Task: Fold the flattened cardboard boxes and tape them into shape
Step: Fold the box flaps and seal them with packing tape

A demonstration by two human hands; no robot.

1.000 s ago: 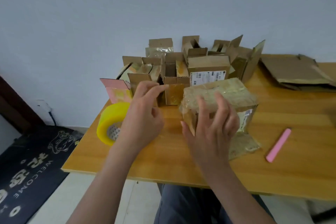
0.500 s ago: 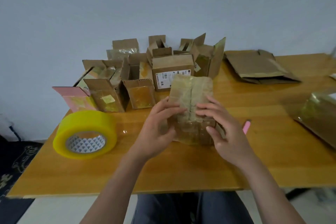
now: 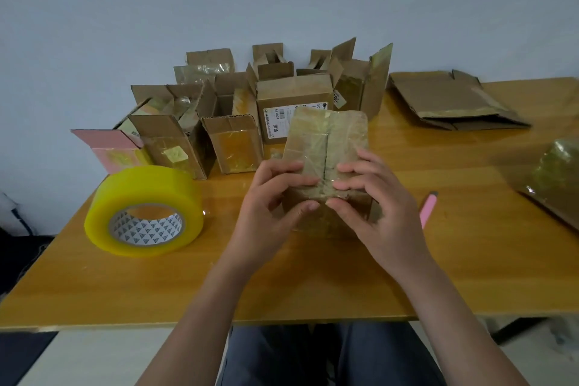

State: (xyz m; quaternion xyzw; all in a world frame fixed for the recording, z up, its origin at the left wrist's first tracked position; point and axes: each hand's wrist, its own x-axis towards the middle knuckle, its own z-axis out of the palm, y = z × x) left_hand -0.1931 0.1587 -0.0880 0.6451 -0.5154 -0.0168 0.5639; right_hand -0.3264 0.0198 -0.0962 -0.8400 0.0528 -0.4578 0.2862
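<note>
Both hands — left hand (image 3: 269, 197), right hand (image 3: 372, 200) — grip the current box (image 3: 327, 147), flaps closed; erected boxes (image 3: 232, 135) crowd the table's (image 3: 282, 285) far edge — flattened stack (image 3: 445, 103) remains.

We see a surface (image 3: 282, 285) of honey-coloured wood with a smooth, slightly glossy varnish. The box (image 3: 326, 147) under our hands is brown cardboard wrapped in wrinkled clear tape that gives it a dull sheen. Along the far edge, the standing boxes (image 3: 175, 141) are matt corrugated cardboard with glossy tape patches; one carries a white paper label (image 3: 277, 121). The tape roll (image 3: 144, 210) near the left edge is shiny, translucent yellow plastic film on a printed card core. The flattened boxes (image 3: 445, 103) toward the far right corner look matt and creased. The pink stick (image 3: 427, 210) looks like smooth plastic.
</note>
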